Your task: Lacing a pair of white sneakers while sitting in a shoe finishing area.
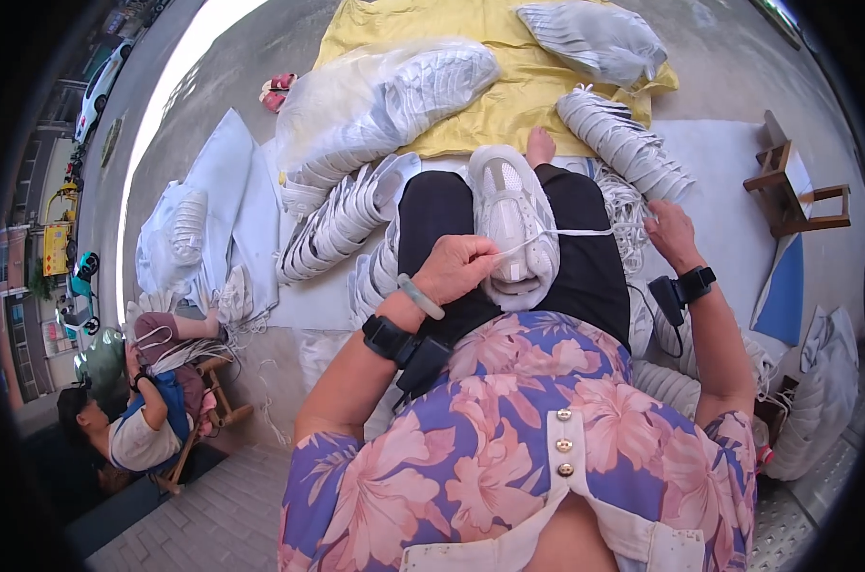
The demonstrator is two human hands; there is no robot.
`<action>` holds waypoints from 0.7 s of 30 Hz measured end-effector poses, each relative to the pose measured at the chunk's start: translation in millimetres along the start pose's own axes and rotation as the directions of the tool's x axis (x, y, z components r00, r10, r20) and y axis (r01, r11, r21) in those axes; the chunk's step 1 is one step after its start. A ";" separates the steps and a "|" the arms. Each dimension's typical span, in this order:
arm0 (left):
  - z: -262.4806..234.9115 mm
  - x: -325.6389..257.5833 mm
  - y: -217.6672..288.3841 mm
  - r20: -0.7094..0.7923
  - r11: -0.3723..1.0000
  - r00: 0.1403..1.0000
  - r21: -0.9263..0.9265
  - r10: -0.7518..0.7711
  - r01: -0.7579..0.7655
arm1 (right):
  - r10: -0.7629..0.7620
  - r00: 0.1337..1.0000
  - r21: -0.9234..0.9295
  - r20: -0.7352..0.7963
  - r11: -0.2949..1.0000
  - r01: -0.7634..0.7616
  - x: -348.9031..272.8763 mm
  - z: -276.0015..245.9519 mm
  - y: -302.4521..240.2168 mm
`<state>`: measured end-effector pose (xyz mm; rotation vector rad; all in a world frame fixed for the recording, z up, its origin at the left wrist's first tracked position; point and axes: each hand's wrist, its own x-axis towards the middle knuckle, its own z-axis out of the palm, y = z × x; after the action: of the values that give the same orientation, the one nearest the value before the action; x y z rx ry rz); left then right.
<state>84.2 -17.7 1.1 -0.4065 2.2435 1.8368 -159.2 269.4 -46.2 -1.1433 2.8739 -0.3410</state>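
Note:
A white sneaker upper [512, 205] rests on my lap between my thighs, with its mesh toe pointing away from me. A white shoelace [580, 233] runs from its lacing area out to the right, stretched nearly straight. Close against the upper's left side, my left hand [459, 273] pinches the lace near the eyelets. My right hand [675, 234] is out past my right knee, its fingers closed around the lace's other stretch. Beyond that knee hangs a bunch of loose white laces [625, 214], partly behind the taut one.
Nested stacks of white uppers [342, 221] lie left, with another stack [625, 143] at right. Plastic-wrapped stacks [432, 86] sit on a yellow sheet [356, 29]. A wooden stool [795, 191] stands right. Another person [151, 410] sits at lower left beside more uppers.

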 end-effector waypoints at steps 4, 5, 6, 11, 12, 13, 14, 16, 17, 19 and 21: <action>12.2 14.3 -1.7 -0.035 0.941 0.968 0.248 0.247 -0.230 | -0.228 0.973 0.356 0.047 0.914 0.197 2.8 -14.6 -105.2; 13.5 15.8 -1.3 -0.043 0.939 0.971 0.267 0.237 -0.217 | -0.296 0.955 0.348 -0.014 0.894 0.282 2.0 -18.6 -124.7; 14.8 16.3 -1.2 -0.035 0.943 0.977 0.269 0.212 -0.195 | -0.296 0.955 0.350 -0.012 0.894 0.281 2.9 -21.6 -139.0; 19.8 17.1 -3.9 -0.087 0.937 0.954 0.231 0.287 -0.261 | -0.269 0.925 0.305 0.269 0.935 0.184 3.7 -18.5 -163.2; 21.1 17.5 -4.9 -0.087 0.942 0.957 0.224 0.276 -0.251 | -0.296 0.924 0.332 0.241 0.920 0.208 3.3 -15.7 -162.5; 22.8 18.0 -5.9 -0.093 0.937 0.953 0.231 0.290 -0.262 | -0.280 0.924 0.368 0.260 0.913 0.173 2.2 -12.9 -161.0; 24.6 18.8 -6.4 -0.098 0.930 0.947 0.243 0.305 -0.275 | -0.267 0.923 0.407 0.275 0.903 0.140 1.0 -10.3 -158.9; 29.0 20.8 -6.0 -0.094 0.921 0.937 0.242 0.336 -0.306 | -0.238 0.920 0.453 0.311 0.888 0.076 -1.0 -7.2 -151.3; 31.3 22.6 -4.7 -0.102 0.907 0.923 0.254 0.371 -0.336 | -0.221 0.919 0.509 0.326 0.861 0.026 -1.6 -6.4 -146.7; 36.6 25.9 -1.7 -0.054 0.882 0.923 0.322 0.380 -0.344 | -0.221 0.915 0.572 0.337 0.820 -0.013 -7.9 -4.3 -140.3; 38.1 29.7 1.3 -0.009 0.845 0.919 0.396 0.395 -0.359 | -0.217 0.920 0.637 0.326 0.770 -0.044 -12.9 -1.9 -136.2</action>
<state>55.5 17.6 -15.3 0.0321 2.8326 1.4813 -58.0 182.4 -16.0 -1.0495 2.0934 -0.8985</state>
